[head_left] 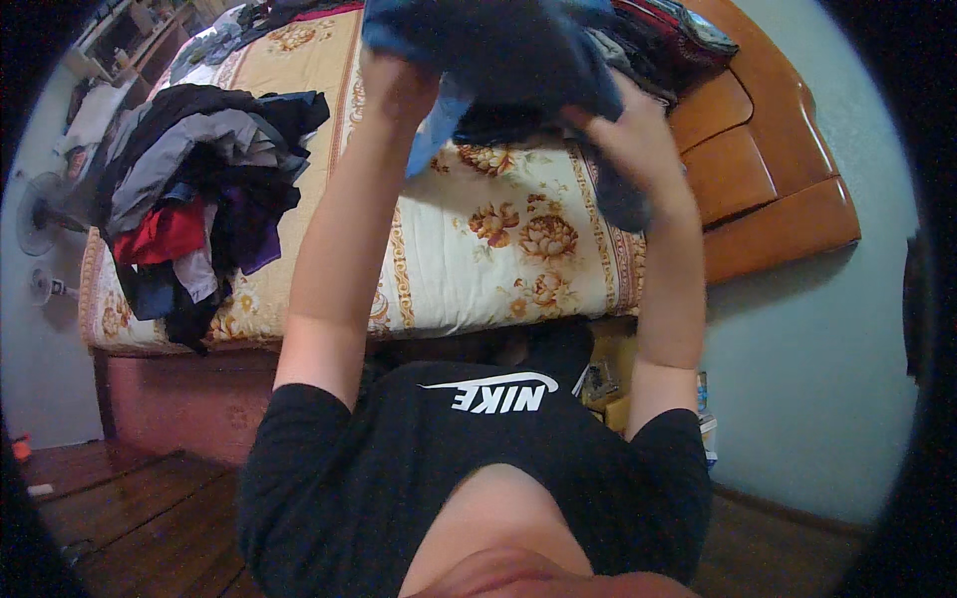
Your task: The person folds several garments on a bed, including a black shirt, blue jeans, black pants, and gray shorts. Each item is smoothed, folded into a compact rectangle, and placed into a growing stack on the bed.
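Both my arms reach out over the bed, lifting a dark blue garment (498,50) with lighter blue parts, blurred by motion. Its kind is hard to make out; it looks like denim. My left hand (399,88) is closed on its left side, with the fingertips hidden by the cloth. On the other side my right hand (636,140) grips the cloth, thumb in front and the other fingers mostly out of sight. A dark end of cloth (623,204) hangs below my right hand. More dark folded cloth (503,122) lies on the bed beneath the garment.
A large heap of clothes (214,149) in grey, black, red and purple lies on the bed's left part, partly hanging over its edge. A floral bedspread (449,269) covers the mattress. At right stand a brown headboard (768,159) and stacked clothes (688,40); at left, a fan (40,214).
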A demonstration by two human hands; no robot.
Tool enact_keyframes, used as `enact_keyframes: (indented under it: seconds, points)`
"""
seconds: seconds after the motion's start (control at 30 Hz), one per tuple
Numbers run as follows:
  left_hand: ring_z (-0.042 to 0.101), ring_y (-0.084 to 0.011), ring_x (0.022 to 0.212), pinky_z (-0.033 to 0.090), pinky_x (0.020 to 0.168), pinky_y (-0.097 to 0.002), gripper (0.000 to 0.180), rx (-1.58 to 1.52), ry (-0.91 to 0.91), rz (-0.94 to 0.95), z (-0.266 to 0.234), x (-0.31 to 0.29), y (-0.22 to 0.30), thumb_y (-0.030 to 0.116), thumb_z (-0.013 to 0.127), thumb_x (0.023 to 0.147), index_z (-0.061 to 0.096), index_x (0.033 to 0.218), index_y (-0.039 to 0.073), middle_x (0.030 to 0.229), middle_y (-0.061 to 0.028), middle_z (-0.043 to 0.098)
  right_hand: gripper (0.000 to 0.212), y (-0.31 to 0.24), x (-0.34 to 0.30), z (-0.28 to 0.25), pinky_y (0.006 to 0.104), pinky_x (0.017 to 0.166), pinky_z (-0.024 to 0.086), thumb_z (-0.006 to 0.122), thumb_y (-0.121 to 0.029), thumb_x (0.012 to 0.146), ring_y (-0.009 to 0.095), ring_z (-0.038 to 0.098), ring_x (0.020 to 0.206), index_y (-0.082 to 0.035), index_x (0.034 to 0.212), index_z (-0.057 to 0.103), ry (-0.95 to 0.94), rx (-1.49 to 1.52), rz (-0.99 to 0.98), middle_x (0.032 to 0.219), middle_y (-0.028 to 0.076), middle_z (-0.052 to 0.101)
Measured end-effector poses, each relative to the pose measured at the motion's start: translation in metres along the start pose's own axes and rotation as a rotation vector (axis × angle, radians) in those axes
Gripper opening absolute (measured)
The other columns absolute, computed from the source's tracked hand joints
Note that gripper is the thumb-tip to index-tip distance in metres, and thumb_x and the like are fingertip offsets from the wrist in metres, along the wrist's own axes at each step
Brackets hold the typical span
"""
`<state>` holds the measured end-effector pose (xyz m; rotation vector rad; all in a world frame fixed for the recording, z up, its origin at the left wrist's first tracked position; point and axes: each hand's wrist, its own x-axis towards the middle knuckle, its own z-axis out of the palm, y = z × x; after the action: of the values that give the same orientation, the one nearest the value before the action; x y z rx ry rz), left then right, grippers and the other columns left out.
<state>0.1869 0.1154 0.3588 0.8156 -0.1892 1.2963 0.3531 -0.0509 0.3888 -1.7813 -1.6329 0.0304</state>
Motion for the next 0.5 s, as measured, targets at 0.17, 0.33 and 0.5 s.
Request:
enact_keyframes:
  seconds: [0.17,0.33,0.5]
  points:
    - [0.05,-0.0234,0.105,0.04,0.088,-0.0408,0.033,0.14,0.294,-0.088,-0.11,-0.09,-0.013,0.023,0.041,0.088,0.047,0.117,0.009,0.12,-0.008,0.05,0.026,0.047,-0.046,0.136,0.0381,0.068,0.046,0.053,-0.007,0.071,0.029,0.055,0.079,-0.01,0.097,0.055,0.318,-0.369,-0.224,0.084,0.009,0.057]
    - [0.05,-0.024,0.105,0.038,0.091,-0.0432,0.035,0.528,0.872,-1.155,-0.228,-0.255,-0.024,0.03,0.038,0.09,0.046,0.118,0.011,0.121,-0.0073,0.049,0.016,0.104,-0.178,0.304,0.0404,0.075,0.04,0.049,-0.008,0.069,0.028,0.048,0.081,-0.005,0.085,0.05,-0.112,-0.488,-0.37,0.08,0.012,0.048]
    - [0.055,-0.0231,0.086,0.045,0.08,-0.0426,0.021,0.305,0.997,-0.843,-0.238,-0.338,-0.007,0.024,0.054,0.083,0.057,0.098,0.009,0.091,-0.0085,0.06,0.035,0.096,-0.231,0.313,0.0379,0.073,0.04,0.058,-0.007,0.062,0.029,0.048,0.084,-0.005,0.095,0.048,-0.382,-0.224,-0.227,0.084,0.011,0.046]
